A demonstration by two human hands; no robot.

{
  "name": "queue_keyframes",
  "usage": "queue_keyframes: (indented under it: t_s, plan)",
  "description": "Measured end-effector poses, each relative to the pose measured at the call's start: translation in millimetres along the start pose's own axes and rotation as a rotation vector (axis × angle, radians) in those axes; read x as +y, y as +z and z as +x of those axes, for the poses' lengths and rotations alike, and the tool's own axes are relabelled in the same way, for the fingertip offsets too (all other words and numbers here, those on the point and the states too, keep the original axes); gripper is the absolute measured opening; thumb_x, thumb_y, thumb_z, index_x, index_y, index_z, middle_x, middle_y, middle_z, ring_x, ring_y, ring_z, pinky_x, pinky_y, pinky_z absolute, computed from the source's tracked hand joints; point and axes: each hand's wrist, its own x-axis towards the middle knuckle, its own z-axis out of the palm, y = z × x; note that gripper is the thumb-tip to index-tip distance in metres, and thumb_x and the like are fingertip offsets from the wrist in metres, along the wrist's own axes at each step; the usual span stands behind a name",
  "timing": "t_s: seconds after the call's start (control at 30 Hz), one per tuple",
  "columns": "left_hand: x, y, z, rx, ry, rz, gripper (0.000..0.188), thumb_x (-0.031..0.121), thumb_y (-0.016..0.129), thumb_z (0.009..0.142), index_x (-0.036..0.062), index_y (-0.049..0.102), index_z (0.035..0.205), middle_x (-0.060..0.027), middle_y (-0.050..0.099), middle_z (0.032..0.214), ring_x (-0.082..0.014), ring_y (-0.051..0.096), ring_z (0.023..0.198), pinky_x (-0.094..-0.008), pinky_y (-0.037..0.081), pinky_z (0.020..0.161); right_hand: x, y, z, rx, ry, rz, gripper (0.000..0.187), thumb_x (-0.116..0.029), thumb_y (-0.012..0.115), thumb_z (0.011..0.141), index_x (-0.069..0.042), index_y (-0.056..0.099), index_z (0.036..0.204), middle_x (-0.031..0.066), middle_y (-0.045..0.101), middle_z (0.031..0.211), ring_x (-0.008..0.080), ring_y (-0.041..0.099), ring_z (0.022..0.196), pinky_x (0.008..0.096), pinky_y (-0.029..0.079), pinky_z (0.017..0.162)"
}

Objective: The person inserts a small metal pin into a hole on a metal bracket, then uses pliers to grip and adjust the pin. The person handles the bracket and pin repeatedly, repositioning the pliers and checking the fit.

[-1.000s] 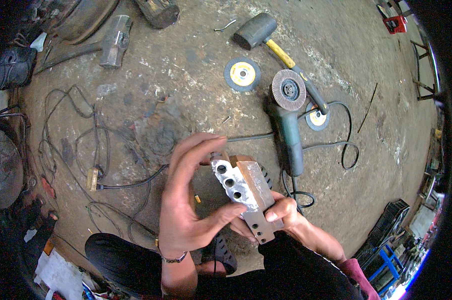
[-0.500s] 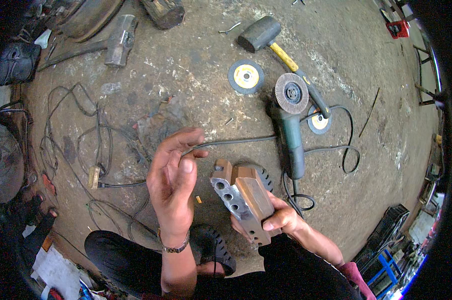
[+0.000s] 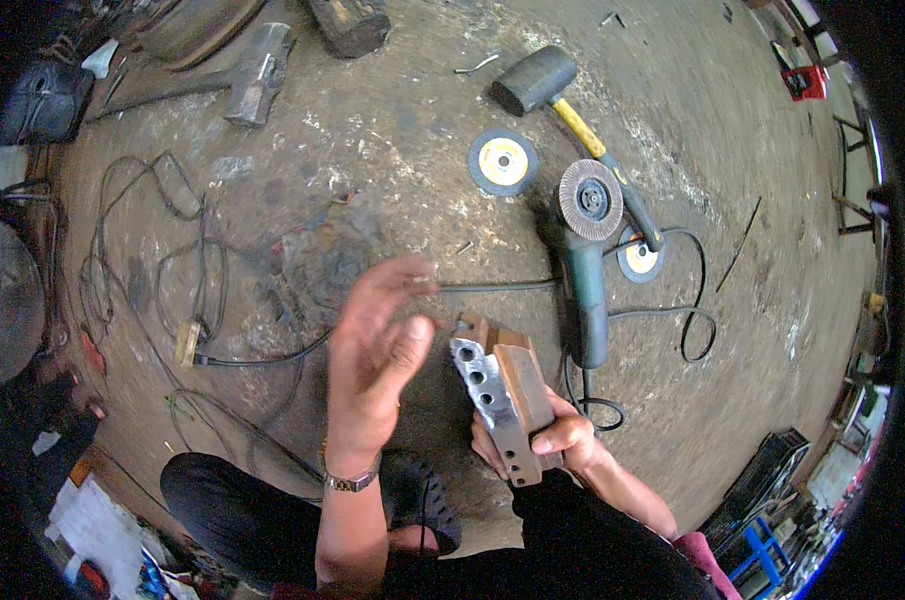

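My right hand (image 3: 569,440) grips a heavy steel block (image 3: 507,400) near its lower end, thumb on the brown face. The block is tilted, with a row of round holes along a bright ground edge and a rust-brown stepped side. My left hand (image 3: 377,350), with a metal watch on the wrist, is raised left of the block's upper end. Its thumb stands apart from the fingers, which are smeared by motion, and nothing shows in it. A black power cord (image 3: 497,288) passes behind this hand. Beyond the block lies a green angle grinder (image 3: 584,290) with a flap disc facing up.
A rubber mallet (image 3: 534,80), two grinding discs, one of them the nearer disc (image 3: 503,162), and a sledgehammer (image 3: 259,75) lie on the concrete floor. Looped cord (image 3: 207,270) with a plug spreads at left. A black crate (image 3: 762,480) stands at lower right. My bent knee is at lower left.
My left hand has shifted right and slightly up, its fingers blurring. The block in my right hand has moved slightly right and turned more upright. The whole view has shifted a little.
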Motion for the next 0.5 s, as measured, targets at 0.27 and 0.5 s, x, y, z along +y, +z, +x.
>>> queue_keyframes:
  t_s: [0.27,0.5]
  plan:
    - [-38.5,44.0,-20.4,-0.301,-0.13,0.222,0.065,0.038,0.075,0.089,-0.0054,0.045,0.127,-0.0189,0.064,0.107,-0.027,0.064,0.1,-0.0391,0.054,0.079,-2.9,-26.5,-13.2,0.455,-0.015,-0.187,0.071,-0.028,0.06,0.071,0.0,0.047,0.135,0.0127,0.064,0.105,0.0241,0.064,0.091,0.038,0.053,0.086]
    - [-68.8,40.1,-12.4,-0.086,-0.287,0.216,0.033,0.033,0.073,0.092,0.0017,0.066,0.102,-0.0011,0.068,0.092,-0.0103,0.062,0.084,-0.0298,0.053,0.077,9.6,-14.8,17.4,0.434,-0.205,-0.662,0.029,-0.023,0.058,0.089,0.001,0.056,0.106,0.0081,0.059,0.101,0.0171,0.054,0.095,0.0348,0.048,0.082]
